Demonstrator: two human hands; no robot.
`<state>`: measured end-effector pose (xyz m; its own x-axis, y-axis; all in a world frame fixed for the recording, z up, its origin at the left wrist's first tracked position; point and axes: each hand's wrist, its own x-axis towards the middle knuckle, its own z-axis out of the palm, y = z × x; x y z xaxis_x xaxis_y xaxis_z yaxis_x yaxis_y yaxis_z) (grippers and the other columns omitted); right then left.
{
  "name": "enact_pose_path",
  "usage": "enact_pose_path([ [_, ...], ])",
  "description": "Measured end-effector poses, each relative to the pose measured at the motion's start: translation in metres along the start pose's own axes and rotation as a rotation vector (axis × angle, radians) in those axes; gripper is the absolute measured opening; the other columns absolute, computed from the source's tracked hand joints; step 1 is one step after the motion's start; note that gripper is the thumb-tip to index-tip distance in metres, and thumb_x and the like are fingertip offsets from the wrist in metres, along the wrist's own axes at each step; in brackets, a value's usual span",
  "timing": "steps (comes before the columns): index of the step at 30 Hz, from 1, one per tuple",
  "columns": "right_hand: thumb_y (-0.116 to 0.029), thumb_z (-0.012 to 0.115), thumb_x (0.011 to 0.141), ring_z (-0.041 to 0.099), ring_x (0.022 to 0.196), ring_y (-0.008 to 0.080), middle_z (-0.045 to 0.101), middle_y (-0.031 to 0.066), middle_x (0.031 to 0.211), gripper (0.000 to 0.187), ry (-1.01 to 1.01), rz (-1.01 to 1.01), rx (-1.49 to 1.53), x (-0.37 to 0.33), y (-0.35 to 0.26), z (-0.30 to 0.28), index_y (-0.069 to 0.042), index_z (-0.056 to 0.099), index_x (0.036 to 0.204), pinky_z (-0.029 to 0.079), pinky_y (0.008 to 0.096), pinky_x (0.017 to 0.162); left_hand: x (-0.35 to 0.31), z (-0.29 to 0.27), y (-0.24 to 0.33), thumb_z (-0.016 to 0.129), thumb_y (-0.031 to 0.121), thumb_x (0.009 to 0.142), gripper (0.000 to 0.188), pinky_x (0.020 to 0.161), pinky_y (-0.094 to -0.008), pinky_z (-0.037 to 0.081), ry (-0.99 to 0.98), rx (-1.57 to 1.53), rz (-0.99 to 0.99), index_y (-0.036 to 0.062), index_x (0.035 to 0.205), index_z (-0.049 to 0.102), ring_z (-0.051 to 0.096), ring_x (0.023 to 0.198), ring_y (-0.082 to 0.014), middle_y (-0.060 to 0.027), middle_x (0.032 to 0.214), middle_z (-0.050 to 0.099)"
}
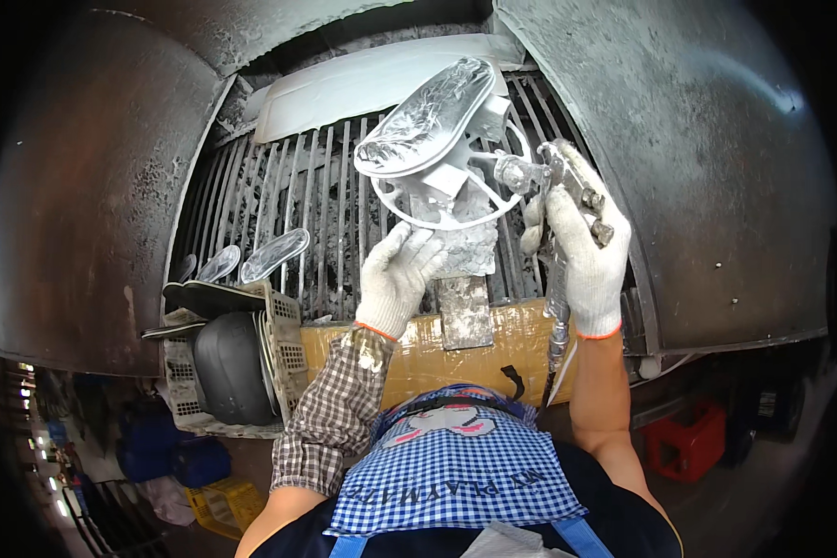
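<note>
My right hand (589, 246), in a white knit glove, is wrapped around a spray gun (560, 167) coated in grey paint, its nozzle toward the middle. A hose runs down from the gun beside the wrist. My left hand (395, 279), also gloved, has its palm up and fingers extended at the near rim of a white spoked wheel (451, 225); whether it touches the rim I cannot tell. Above the wheel, a shiny silver sole-shaped piece (428, 121) rests tilted on blocks. Under the wheel is a crusted grey stand (470, 251).
Metal bars (321, 200) form a grate between dark side panels (716, 186). Several silver sole-shaped pieces (275, 255) lie at left. Below them, a plastic crate (286, 339) holds black curved pieces (228, 367). Tape-covered cardboard (381, 358) lines the front edge. A red container (686, 442) stands lower right.
</note>
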<state>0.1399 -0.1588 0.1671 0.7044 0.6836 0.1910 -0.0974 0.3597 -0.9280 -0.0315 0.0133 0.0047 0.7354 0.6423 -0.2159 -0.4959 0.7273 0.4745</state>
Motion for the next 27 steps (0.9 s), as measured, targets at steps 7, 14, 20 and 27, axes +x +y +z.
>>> enact_pose_path([
  [7,-0.009,0.066,0.105,0.062,0.074,0.0055,0.071,0.0044,0.094,0.049,0.032,-0.099,-0.009,0.023,0.006,-0.009,0.007,0.054,0.15,0.052,0.0218,0.065,0.004,0.004,0.014,0.067,0.027,0.097,0.056,0.111,-0.0551,0.053,-0.038,0.0,0.058,-0.0059,0.14,0.055,0.065,0.125,-0.0403,-0.0285,0.14,0.061],
  [14,-0.009,0.063,0.108,0.062,0.073,0.0061,0.069,0.0055,0.093,0.052,0.165,-0.182,-0.065,0.028,-0.002,-0.028,0.007,0.048,0.155,0.054,0.0216,0.062,0.014,-0.004,0.032,0.066,0.028,0.099,0.042,0.104,-0.0555,0.058,-0.032,0.002,0.116,-0.0006,0.128,0.059,0.067,0.121,-0.043,-0.0289,0.139,0.062],
  [20,-0.006,0.063,0.107,0.058,0.071,0.0039,0.065,0.0034,0.09,0.052,0.305,-0.262,-0.185,0.014,-0.014,-0.046,0.008,0.048,0.154,0.052,0.0203,0.063,0.025,0.003,0.045,0.066,0.028,0.099,0.029,0.099,-0.0559,0.061,-0.088,0.026,0.167,0.0036,0.113,0.06,0.066,0.122,-0.0431,-0.0227,0.132,0.065],
  [27,-0.006,0.067,0.104,0.063,0.076,0.0057,0.071,0.0084,0.107,0.051,0.165,-0.226,-0.178,-0.01,-0.007,-0.034,0.009,0.052,0.151,0.053,0.0193,0.064,0.035,-0.001,0.053,0.065,0.026,0.1,0.027,0.099,-0.0536,0.062,-0.029,0.081,0.177,0.0024,0.112,0.06,0.067,0.121,-0.0429,-0.0238,0.133,0.065],
])
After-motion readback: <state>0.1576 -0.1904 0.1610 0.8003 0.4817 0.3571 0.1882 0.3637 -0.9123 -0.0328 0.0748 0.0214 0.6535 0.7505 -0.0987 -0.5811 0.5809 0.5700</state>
